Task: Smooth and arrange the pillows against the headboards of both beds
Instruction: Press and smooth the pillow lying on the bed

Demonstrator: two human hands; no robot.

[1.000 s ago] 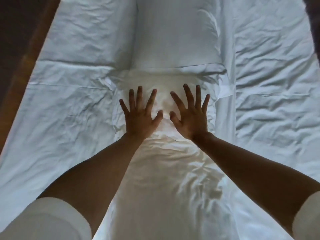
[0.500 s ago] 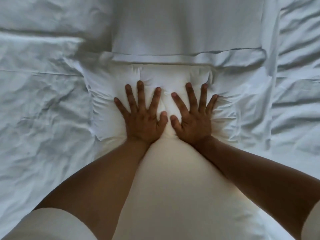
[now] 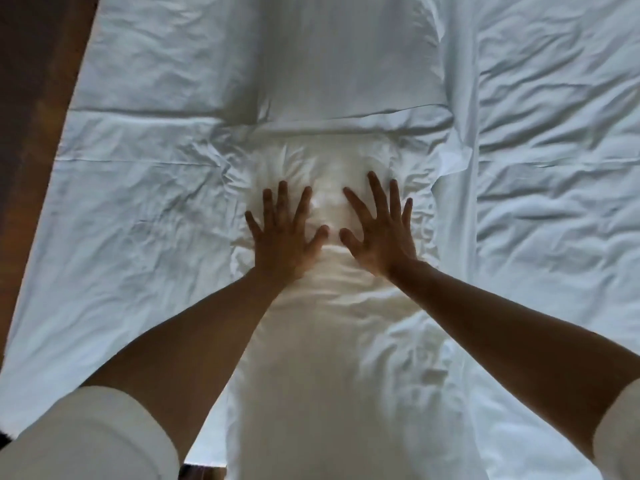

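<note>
- Down the middle of the bed (image 3: 145, 237), head view: a long white pillow (image 3: 322, 375) lies lengthwise, its near end low in the frame and its far end butted against a second pillow (image 3: 346, 64) at the bed's top edge.
- Left hand (image 3: 282, 237) lies flat on the near pillow's far end, fingers spread wide, holding nothing; the palm presses down, probably to flatten the stuffing.
- Right hand (image 3: 379, 233) mirrors it just beside, thumbs close but apart, also splayed and empty, so both palms bear on the pillow at once.
- Fabric puckers in radiating creases around the fingertips, a sign of weight going in; the cover there is not yet smooth.
- White sleeves (image 3: 86, 438) frame the bottom corners.
- Along the bed's left edge runs a dark wooden strip (image 3: 38, 133); whether it is the headboard I cannot tell.
- Wrinkled sheet covers both sides of the bed.
- Judged from this, smoothing is under way and arranging against the headboard remains.
</note>
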